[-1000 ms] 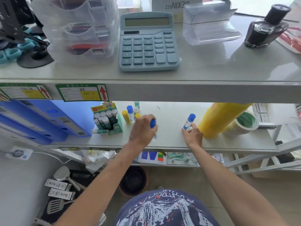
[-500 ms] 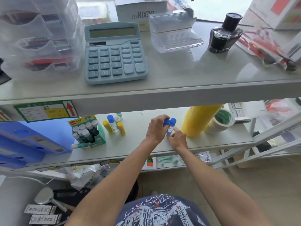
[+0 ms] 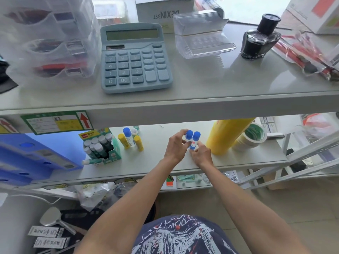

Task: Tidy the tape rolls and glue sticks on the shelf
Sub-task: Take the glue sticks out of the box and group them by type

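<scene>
Two blue-capped glue sticks stand side by side on the lower shelf (image 3: 156, 167). My left hand (image 3: 175, 145) grips the left stick (image 3: 189, 135) and my right hand (image 3: 200, 155) pinches the right stick (image 3: 196, 137) low on its body. Further left stand two yellow glue sticks (image 3: 138, 143) and another blue-capped glue stick (image 3: 127, 135). A green box of glue sticks (image 3: 108, 149) sits beside them, with one loose stick (image 3: 91, 161) lying in front. To the right lie a tall yellow stack of tape (image 3: 225, 136) and beige tape rolls (image 3: 251, 138).
Blue file trays (image 3: 31, 158) fill the lower shelf's left end. The upper shelf carries a blue calculator (image 3: 134, 59), clear drawers (image 3: 45, 43), clear card holders (image 3: 201, 41) and an ink bottle (image 3: 260, 37). Clutter lies on the floor below.
My two hands came together from apart, bringing the two blue-capped glue sticks side by side in the middle of the shelf. The view shifted left to right.
</scene>
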`<act>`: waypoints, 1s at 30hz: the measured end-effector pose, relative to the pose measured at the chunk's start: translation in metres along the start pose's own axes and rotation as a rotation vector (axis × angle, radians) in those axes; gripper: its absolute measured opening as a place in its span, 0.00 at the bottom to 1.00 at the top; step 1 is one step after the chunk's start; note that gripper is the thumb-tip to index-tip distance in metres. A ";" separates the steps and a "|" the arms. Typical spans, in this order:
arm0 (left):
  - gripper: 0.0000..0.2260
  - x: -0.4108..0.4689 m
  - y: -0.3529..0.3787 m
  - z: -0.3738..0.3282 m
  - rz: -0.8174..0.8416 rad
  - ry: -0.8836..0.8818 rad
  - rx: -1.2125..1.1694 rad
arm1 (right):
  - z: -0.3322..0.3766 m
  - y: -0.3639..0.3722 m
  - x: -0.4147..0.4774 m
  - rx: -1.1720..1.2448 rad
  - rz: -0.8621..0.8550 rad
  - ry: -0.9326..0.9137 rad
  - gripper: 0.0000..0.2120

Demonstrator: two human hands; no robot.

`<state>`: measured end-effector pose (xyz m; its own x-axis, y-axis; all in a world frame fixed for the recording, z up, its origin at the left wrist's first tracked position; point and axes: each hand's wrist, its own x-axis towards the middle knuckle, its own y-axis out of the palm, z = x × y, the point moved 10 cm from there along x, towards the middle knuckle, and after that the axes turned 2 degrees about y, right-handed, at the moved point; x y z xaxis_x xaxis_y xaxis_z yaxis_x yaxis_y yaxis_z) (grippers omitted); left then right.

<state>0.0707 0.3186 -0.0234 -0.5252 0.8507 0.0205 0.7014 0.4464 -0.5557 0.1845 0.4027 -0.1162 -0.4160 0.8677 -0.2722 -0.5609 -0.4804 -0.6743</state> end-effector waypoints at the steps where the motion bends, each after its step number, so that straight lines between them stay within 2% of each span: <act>1: 0.22 -0.001 0.000 0.002 0.014 -0.014 -0.001 | 0.000 0.001 0.000 0.002 0.006 0.001 0.05; 3: 0.25 -0.004 -0.004 0.005 0.027 -0.035 0.013 | 0.001 0.001 0.001 0.010 0.010 0.001 0.06; 5: 0.21 -0.009 -0.019 0.005 -0.022 -0.030 0.047 | 0.002 0.002 0.001 0.008 0.017 0.006 0.07; 8: 0.06 -0.023 -0.067 0.003 -0.238 0.028 0.096 | -0.001 0.000 0.003 0.009 0.019 0.040 0.08; 10: 0.01 -0.036 -0.110 0.012 -0.410 0.044 0.116 | -0.001 0.002 0.003 0.013 0.022 0.054 0.08; 12: 0.02 -0.048 -0.152 0.026 -0.569 0.022 0.140 | -0.001 0.003 0.002 0.016 0.013 0.064 0.07; 14: 0.08 -0.054 -0.185 0.042 -0.666 -0.041 0.165 | -0.003 0.003 0.000 0.032 0.002 0.080 0.08; 16: 0.14 -0.048 -0.201 0.057 -0.625 -0.126 0.216 | -0.004 0.004 -0.002 0.042 -0.011 0.096 0.10; 18: 0.19 -0.036 -0.201 0.076 -0.501 -0.200 0.267 | -0.006 0.004 -0.004 0.045 -0.017 0.117 0.13; 20: 0.21 -0.026 -0.195 0.091 -0.380 -0.255 0.308 | -0.008 0.005 -0.006 0.049 -0.009 0.141 0.16; 22: 0.17 -0.022 -0.190 0.100 -0.317 -0.271 0.349 | -0.009 0.006 -0.008 0.046 0.005 0.160 0.18; 25: 0.07 -0.025 -0.191 0.102 -0.331 -0.226 0.396 | -0.010 0.005 -0.010 0.040 0.012 0.170 0.19; 30: 0.07 -0.046 -0.192 0.064 -0.357 -0.070 0.460 | -0.011 0.007 -0.010 0.040 -0.003 0.160 0.16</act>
<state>-0.0712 0.1758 0.0290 -0.7323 0.6423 0.2263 0.2023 0.5225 -0.8283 0.1921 0.3920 -0.1256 -0.2961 0.8770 -0.3783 -0.5913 -0.4794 -0.6485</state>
